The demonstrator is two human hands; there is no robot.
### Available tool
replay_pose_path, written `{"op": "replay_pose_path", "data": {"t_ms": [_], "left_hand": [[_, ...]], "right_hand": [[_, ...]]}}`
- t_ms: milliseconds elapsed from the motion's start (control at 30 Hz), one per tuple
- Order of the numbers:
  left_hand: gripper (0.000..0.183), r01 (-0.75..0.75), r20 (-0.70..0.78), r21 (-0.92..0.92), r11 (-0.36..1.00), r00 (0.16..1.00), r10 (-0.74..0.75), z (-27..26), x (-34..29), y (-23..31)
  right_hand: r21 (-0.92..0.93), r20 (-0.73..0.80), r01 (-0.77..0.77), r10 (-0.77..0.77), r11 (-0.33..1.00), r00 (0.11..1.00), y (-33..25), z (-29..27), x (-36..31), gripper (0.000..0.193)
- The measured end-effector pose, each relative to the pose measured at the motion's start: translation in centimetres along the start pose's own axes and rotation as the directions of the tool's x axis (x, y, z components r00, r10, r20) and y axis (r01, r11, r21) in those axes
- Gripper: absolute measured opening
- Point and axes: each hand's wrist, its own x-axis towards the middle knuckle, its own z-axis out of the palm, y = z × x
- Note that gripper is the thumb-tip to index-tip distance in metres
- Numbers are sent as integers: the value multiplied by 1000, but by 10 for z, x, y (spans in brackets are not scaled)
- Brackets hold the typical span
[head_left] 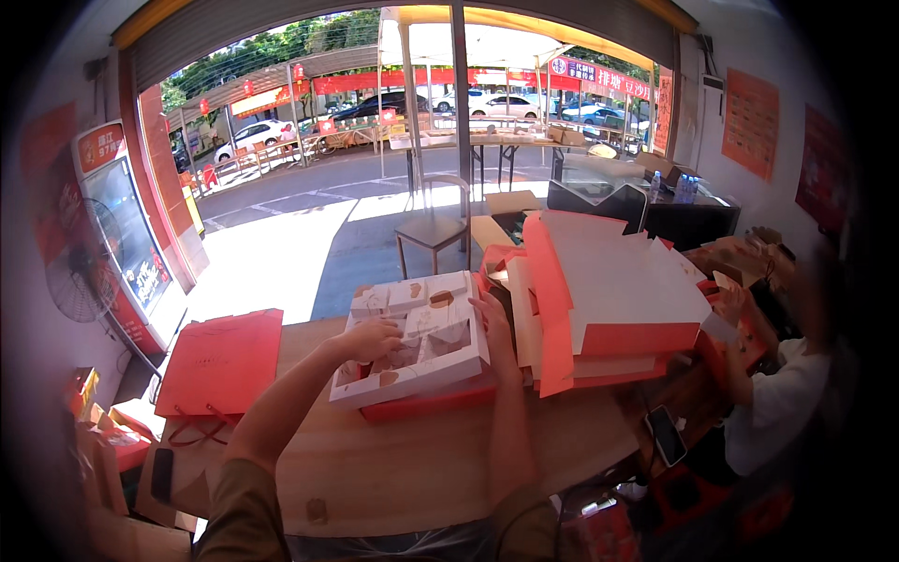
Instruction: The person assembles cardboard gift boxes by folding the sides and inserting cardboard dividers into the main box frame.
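A white gift box insert with square compartments and brown and gold markings [426, 370] lies tilted on the table. A red box base [431, 405] shows beneath it. My left hand [373, 339] reaches over its left side, fingers stretched toward a compartment; nothing shows in the fingers. At the right edge, my right hand [493, 317] grips the insert, fingers up along its side. Some compartments look open, while others have flat white covers; their contents are too small to make out.
A stack of red and white box parts [618, 290] stands close on the right. A red paper bag [222, 363] lies left on the wooden table [375, 478]. At the right are a phone [666, 436] and a co-worker's hand [735, 302]. Beyond the table stands a chair [433, 230].
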Motion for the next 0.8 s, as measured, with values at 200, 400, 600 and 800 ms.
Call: {"op": "replay_pose_path", "data": {"t_ms": [200,400,600,800], "left_hand": [[28,73,71,-57,996,995,-69,-13,4,36],[40,125,-166,-108,986,976,-142,-17,0,68],[62,14,-105,171,985,995,4,-8,7,64],[57,-56,-146,-107,993,988,40,-22,11,66]], "right_hand": [[650,195,-437,420,621,886,8,4,1,47],[380,113,-160,126,911,986,17,-7,-5,42],[331,87,-59,32,942,996,-41,-1,-4,34],[300,115,-93,61,949,992,-23,-14,-2,28]]}}
